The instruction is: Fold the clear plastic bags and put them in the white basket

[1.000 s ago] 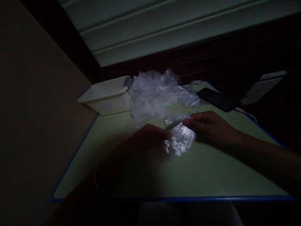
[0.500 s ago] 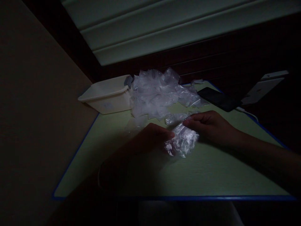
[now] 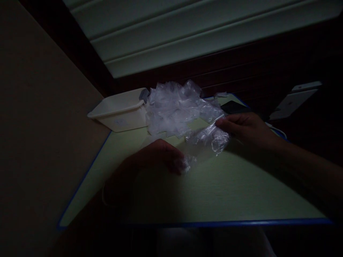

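Since a second ago your hands have drawn apart. Your right hand (image 3: 248, 129) has gone up and back toward the far edge, and your left hand (image 3: 157, 157) has slid a little down and left. The plastic bag (image 3: 207, 140), which was a crumpled wad between them, is now pulled out into a longer, looser strip just above the surface (image 3: 227, 192).

Your right hand pinches the bag's upper end between thumb and fingertips, the other fingers curled. Your left hand is closed on the lower end, with a small bunch of plastic showing at its fingertips.

Counted: two hands, both yours, and one bag held between them. Behind it lies one pile of bags (image 3: 174, 107); the bags overlap too much to count. There is one white tub (image 3: 120, 112), one dark phone (image 3: 232, 106) and one white device (image 3: 292, 101) off to the right.

The tub stands at the back left corner, touching the pile. Your right hand now covers much of the phone, which showed whole before. The pile lies just beyond the stretched bag. The light is dim, and your left forearm is lost in shadow.
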### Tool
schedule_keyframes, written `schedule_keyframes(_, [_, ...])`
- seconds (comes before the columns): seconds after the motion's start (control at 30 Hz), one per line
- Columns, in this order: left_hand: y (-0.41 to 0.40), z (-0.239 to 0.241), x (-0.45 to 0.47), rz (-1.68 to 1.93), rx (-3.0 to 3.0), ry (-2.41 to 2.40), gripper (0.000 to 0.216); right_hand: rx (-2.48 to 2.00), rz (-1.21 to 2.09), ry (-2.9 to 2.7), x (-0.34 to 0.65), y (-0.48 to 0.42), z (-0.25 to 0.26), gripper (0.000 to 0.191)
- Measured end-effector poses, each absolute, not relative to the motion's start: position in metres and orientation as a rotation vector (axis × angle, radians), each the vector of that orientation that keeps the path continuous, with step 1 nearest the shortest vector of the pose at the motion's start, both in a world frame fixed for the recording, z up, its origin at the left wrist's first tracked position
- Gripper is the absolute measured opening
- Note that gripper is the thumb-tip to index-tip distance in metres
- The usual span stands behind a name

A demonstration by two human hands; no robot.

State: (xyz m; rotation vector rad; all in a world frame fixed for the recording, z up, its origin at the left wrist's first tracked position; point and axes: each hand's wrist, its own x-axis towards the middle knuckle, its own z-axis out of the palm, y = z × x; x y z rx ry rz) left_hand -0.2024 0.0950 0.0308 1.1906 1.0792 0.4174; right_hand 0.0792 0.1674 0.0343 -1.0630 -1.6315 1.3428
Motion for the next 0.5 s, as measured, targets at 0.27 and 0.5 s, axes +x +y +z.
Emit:
schedule_keyframes(0.27, [0.094,0.043,-0.22,0.146,1.225,0.908,0.037,-0.994,1.385,-1.57,0.082,0.169,0.037,0.029])
schedule_keyframes(0.5, [0.093,0.045,-0.205,0.379,1.176,0.888,0.052,-0.936,1.598,-1.61,0.077,0.155,0.04,0.027])
